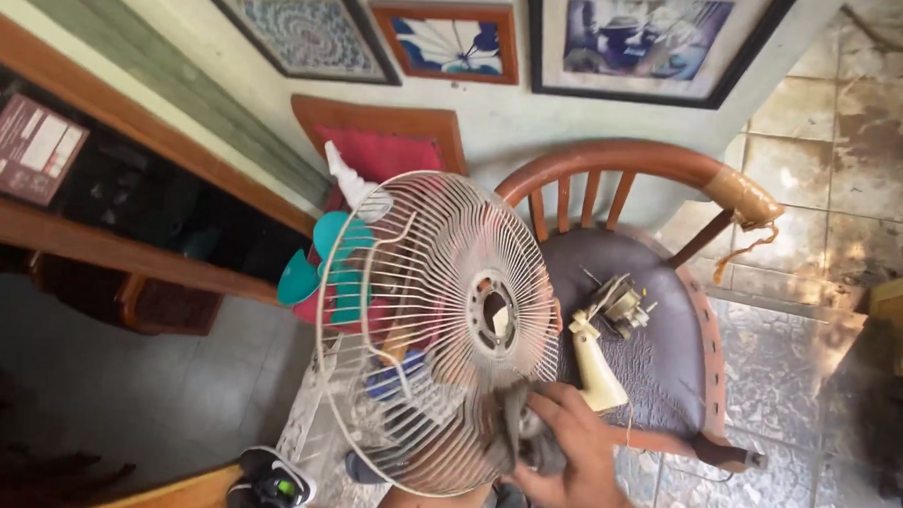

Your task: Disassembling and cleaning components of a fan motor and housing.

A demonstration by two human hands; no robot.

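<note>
You are in a room with framed pictures [449, 39] on the wall and a wooden chair [669, 322] on a tiled floor. Your right hand [575, 454] presses a dark rag [521, 427], its grip closed on it, against the near edge of a round wire fan guard [429, 323]. A fan motor [609, 335] lies on the chair seat. I cannot see your left hand

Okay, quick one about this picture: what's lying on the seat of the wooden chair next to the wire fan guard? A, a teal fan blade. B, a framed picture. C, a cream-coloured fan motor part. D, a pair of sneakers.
C: a cream-coloured fan motor part with exposed metal workings lies on the dark seat of the chair, just right of the fan guard and above the right hand.
</note>
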